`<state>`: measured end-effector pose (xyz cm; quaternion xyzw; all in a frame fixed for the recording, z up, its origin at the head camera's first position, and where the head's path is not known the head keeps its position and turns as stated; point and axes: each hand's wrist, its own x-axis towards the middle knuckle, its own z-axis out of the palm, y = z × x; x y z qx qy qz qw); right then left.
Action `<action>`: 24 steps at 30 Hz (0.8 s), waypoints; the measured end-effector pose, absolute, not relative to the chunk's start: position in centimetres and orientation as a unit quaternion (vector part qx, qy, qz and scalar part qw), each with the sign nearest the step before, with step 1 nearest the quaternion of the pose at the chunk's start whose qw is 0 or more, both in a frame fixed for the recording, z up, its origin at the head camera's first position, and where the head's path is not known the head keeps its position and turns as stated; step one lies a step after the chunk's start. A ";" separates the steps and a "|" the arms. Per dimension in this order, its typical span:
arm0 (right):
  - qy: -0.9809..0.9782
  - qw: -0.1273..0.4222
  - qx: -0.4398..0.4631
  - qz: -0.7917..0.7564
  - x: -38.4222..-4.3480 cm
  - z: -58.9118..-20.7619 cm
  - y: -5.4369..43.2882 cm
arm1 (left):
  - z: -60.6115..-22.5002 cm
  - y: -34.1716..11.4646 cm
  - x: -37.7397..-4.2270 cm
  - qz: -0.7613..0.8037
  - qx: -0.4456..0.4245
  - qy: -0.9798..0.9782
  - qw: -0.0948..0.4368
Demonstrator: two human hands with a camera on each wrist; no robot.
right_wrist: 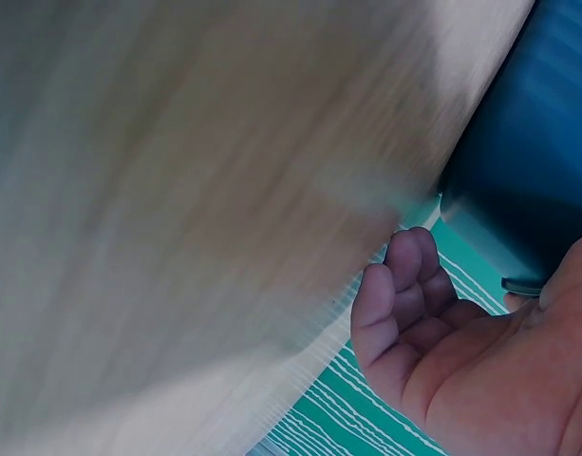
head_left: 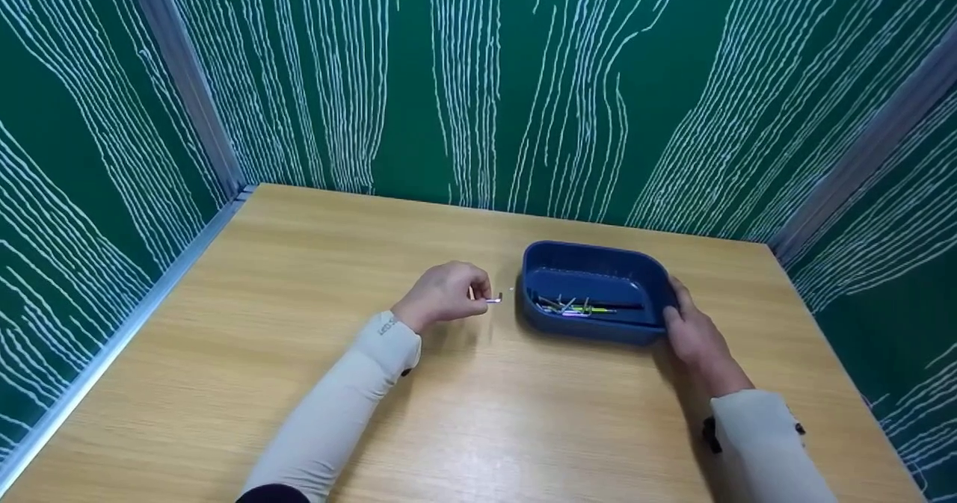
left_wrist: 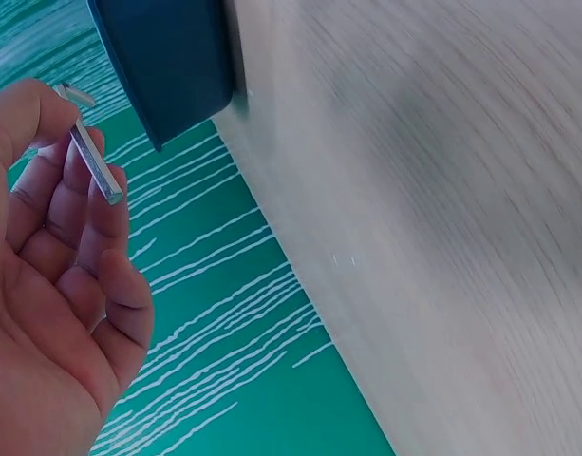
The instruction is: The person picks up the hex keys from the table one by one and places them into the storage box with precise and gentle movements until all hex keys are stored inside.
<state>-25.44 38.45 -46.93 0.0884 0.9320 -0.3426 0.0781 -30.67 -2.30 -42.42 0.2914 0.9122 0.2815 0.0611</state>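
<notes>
My left hand is just left of the bin, above the table. Between thumb and fingers it pinches a small silver hex key, whose short bent end shows near the thumb. The dark blue plastic bin stands upright on the table. Inside it, along the near side, lie several thin metal and coloured pieces, too small to tell apart. My right hand grips the bin's right end at the rim; in the right wrist view its other fingers are curled below, off the bin wall.
The wooden table meets green walls with wavy white lines at the back and sides. Grey metal posts stand at the back corners. A tiny pale speck shows between the left hand and the bin.
</notes>
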 end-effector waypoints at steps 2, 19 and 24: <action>0.930 0.081 0.089 -0.346 -25.4 -46.9 38.5 | -42.4 -2.1 -30.7 0.281 0.293 0.912 0.060; 0.927 0.076 0.102 -0.352 -25.4 -47.2 38.2 | -42.4 -1.3 -30.9 0.284 0.299 0.909 0.069; 0.926 0.073 0.100 -0.356 -25.3 -47.1 38.2 | -42.2 -0.9 -31.0 0.277 0.304 0.909 0.062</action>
